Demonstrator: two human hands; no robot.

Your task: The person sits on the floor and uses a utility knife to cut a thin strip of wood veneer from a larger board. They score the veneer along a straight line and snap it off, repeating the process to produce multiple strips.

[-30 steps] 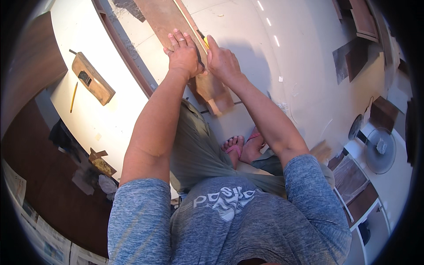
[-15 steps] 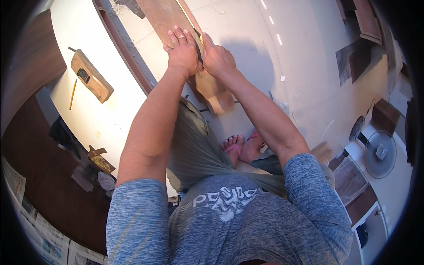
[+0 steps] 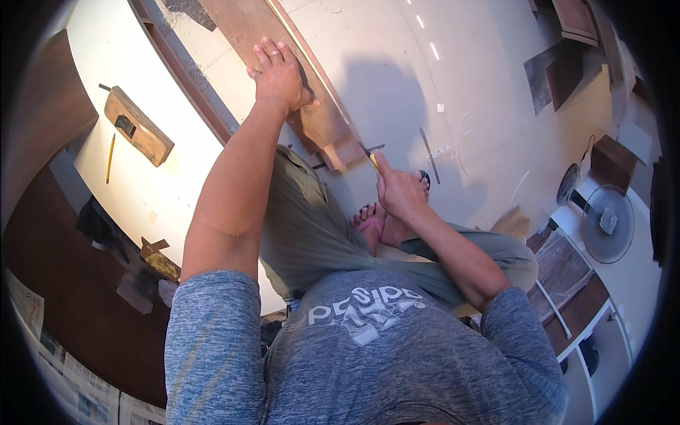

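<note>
My left hand [image 3: 281, 79] lies flat on a long brown wooden board [image 3: 244, 30], its fingers spread and pressing down. A pale line runs along the board's right edge, beside a narrow brown strip. Past the board's near end, my right hand [image 3: 402, 191] is closed around a small cutter knife [image 3: 373, 162] with a yellow body and a dark tip. The tip points up and left, close to the board's near corner. How much blade is out is too small to tell.
To the left, a white work surface [image 3: 170, 92] bears a wooden hand plane [image 3: 140, 131] and a yellow pencil [image 3: 110, 159]. Below the board are my feet [image 3: 372, 223]. A round fan [image 3: 608, 225] stands at the right; dark panels [image 3: 564, 78] lie at upper right.
My right hand has moved down and right with the cutter knife, from beside my left hand to past the board's near end. The left hand stays pressed on the board.
</note>
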